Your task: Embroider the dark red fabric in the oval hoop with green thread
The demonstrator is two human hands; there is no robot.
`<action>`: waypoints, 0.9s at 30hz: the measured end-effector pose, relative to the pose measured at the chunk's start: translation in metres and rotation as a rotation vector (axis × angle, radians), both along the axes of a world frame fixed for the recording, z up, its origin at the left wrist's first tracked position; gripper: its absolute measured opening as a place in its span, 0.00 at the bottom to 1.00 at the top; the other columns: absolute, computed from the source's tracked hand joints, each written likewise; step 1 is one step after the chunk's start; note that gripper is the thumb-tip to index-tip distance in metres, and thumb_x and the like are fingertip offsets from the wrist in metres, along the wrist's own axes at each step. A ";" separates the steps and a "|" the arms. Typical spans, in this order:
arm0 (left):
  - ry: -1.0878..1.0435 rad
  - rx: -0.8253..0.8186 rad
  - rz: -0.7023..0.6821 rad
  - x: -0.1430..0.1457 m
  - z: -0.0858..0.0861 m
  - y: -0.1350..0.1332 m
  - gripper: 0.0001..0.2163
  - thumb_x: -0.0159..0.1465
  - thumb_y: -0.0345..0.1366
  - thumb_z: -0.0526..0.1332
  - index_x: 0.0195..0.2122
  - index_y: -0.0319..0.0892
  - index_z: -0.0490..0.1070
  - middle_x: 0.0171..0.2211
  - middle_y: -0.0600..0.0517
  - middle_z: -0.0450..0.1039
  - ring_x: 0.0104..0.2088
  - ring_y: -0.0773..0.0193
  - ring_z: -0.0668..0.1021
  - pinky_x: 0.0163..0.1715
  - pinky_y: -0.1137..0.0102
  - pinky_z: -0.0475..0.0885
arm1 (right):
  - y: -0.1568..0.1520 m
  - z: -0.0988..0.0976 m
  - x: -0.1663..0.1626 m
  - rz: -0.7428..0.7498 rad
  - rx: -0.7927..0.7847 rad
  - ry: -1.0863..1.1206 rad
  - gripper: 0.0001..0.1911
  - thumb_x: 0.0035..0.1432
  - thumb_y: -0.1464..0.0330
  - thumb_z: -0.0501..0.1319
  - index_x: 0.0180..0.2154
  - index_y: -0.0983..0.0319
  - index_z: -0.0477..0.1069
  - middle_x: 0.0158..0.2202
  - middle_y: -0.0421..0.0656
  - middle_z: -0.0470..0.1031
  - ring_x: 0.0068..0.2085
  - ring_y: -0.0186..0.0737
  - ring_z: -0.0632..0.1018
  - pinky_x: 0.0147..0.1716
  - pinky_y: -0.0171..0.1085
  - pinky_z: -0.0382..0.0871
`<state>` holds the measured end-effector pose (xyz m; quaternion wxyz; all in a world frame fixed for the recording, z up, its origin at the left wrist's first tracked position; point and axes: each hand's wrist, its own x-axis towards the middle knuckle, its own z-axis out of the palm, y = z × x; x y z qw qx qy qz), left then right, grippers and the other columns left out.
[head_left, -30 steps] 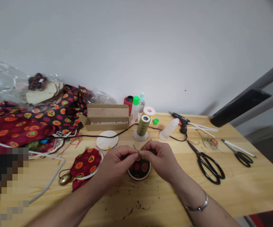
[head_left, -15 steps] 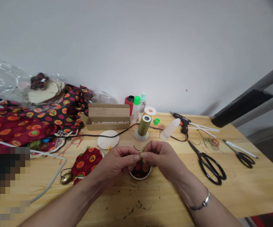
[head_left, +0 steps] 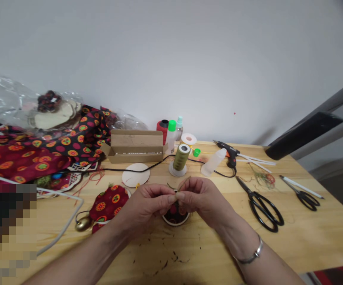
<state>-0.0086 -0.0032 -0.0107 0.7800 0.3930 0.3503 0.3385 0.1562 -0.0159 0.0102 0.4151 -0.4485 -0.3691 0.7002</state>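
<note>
My left hand point(head_left: 147, 206) and my right hand point(head_left: 202, 198) meet fingertip to fingertip over a small round disc covered in dark patterned fabric point(head_left: 176, 215) that lies on the wooden table point(head_left: 308, 233). Both pinch a thin olive thread or cord at the disc's upper edge; a short loop of it sticks up between the fingers. A silver bracelet point(head_left: 253, 255) circles my right wrist. A spool of olive thread point(head_left: 180, 157) stands just behind the hands.
A red patterned fabric-covered disc point(head_left: 109, 204) and a brass bell point(head_left: 82, 225) lie to the left, a bare wooden disc point(head_left: 136, 175) and cardboard box point(head_left: 136, 147) behind. Large black scissors point(head_left: 260, 206), small scissors point(head_left: 303, 194), a glue gun point(head_left: 229, 152) and a bottle point(head_left: 211, 163) lie right. Fabric is piled at far left.
Both hands stayed over the small disc, shifting slightly as the fingers worked the thread; the view moved a little. Nothing else moved.
</note>
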 end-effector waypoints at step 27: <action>0.005 0.072 -0.019 -0.002 0.002 -0.001 0.04 0.51 0.34 0.66 0.23 0.39 0.76 0.20 0.54 0.71 0.24 0.68 0.70 0.25 0.73 0.62 | -0.002 -0.001 -0.001 0.045 -0.018 0.115 0.10 0.40 0.69 0.69 0.23 0.65 0.68 0.15 0.37 0.70 0.16 0.26 0.66 0.16 0.27 0.54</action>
